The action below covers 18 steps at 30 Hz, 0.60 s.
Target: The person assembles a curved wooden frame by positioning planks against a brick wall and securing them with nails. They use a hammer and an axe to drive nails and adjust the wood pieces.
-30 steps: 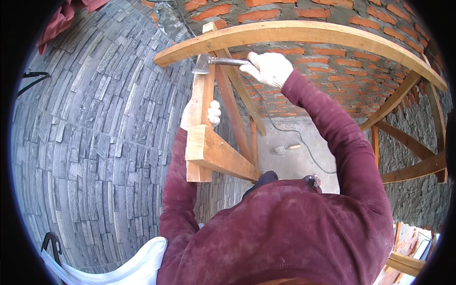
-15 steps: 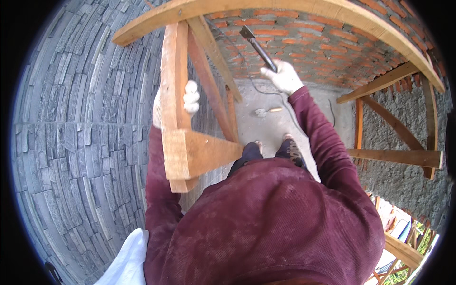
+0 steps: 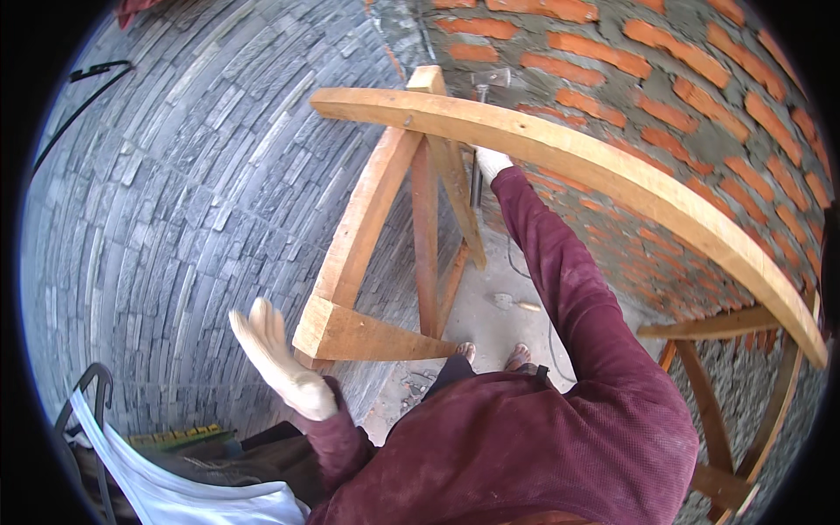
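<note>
My left hand [image 3: 282, 360], in a white glove, is raised off the timber beside the grey stone-clad wall. Its fingers are stretched out and nothing is in them. Close to it is the lower end of a wooden frame, with a slanting post [image 3: 363, 229] and a wedge-shaped arm [image 3: 376, 334]. My right hand [image 3: 492, 164], also gloved, is closed round the dark handle of a hammer [image 3: 492, 79], behind a long wooden beam [image 3: 560, 144]. That beam hides part of the handle and some fingers. The metal head shows above the beam, near the brick wall.
The beam spans from this frame to another wooden brace [image 3: 709, 411] at right. A trowel [image 3: 525, 305] and a cable [image 3: 553, 346] lie on the concrete floor near my feet. White cloth [image 3: 188, 477] hangs at lower left. The brick wall [image 3: 595, 66] rises behind.
My left hand has let go of the post and moved down and left, opening. My right hand has carried the hammer up behind the beam. The view has shifted.
</note>
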Motion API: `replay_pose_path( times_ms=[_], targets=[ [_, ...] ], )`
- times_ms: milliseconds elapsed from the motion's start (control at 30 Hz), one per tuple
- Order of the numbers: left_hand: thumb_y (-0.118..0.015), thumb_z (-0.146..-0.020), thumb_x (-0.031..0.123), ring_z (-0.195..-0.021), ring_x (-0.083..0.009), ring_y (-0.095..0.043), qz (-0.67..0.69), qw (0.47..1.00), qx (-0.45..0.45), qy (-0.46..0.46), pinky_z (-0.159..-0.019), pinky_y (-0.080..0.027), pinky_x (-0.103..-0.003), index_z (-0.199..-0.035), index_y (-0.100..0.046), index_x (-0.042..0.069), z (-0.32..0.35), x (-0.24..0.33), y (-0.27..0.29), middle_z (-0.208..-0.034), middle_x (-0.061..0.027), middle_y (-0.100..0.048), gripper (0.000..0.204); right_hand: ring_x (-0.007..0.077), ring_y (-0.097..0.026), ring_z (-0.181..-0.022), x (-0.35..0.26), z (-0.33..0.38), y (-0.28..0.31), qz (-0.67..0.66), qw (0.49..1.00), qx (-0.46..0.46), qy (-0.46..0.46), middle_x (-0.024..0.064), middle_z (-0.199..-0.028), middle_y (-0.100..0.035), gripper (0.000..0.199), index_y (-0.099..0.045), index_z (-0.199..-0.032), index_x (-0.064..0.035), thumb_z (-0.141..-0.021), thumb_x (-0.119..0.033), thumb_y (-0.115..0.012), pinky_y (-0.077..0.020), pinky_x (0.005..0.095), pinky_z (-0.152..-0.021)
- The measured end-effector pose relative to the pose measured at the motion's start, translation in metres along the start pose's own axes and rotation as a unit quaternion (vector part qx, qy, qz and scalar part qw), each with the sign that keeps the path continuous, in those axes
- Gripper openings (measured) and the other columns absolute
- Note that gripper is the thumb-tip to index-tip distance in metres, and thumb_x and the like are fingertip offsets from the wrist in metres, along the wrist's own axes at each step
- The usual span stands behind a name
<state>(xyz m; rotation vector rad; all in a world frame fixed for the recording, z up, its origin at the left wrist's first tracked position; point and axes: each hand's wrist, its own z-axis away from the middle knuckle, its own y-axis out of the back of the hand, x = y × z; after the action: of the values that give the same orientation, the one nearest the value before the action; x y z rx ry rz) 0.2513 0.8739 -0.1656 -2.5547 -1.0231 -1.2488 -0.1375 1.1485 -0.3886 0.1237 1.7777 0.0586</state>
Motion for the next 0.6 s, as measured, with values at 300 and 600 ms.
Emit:
replay_pose_path(
  times_ms=[300, 600],
  targets=[
    [-0.090, -0.061, 0.017, -0.099, -0.0273, -0.067, -0.201, 0.974, 0.103, -0.016, -0.091, -0.054, -0.040, -0.120, -0.062, -0.002, 0.022, -0.019, -0.022, -0.109, -0.0162, -0.067, 0.068, 0.0190, -0.058, -0.110, 0.081, -0.042, -0.045, 0.029, 0.992, 0.062, 0.105, 0.0079, -0.120, -0.065, 0.034, -0.061, -0.129, -0.0058, -0.103, -0.027, -0.060, -0.0482, 0.0368, -0.097],
    [-0.081, -0.061, 0.017, -0.087, -0.0245, -0.069, -0.138, 0.981, 0.137, -0.021, -0.083, -0.056, -0.037, -0.112, -0.063, -0.006, 0.004, -0.043, 0.002, -0.097, -0.0151, -0.069, 0.059, 0.0241, -0.053, -0.121, 0.071, -0.027, -0.046, 0.037, 0.984, 0.112, 0.134, 0.0115, -0.131, -0.060, 0.037, -0.056, -0.137, -0.0083, -0.103, -0.021, -0.053, -0.0447, 0.0381, -0.103]
  ],
)
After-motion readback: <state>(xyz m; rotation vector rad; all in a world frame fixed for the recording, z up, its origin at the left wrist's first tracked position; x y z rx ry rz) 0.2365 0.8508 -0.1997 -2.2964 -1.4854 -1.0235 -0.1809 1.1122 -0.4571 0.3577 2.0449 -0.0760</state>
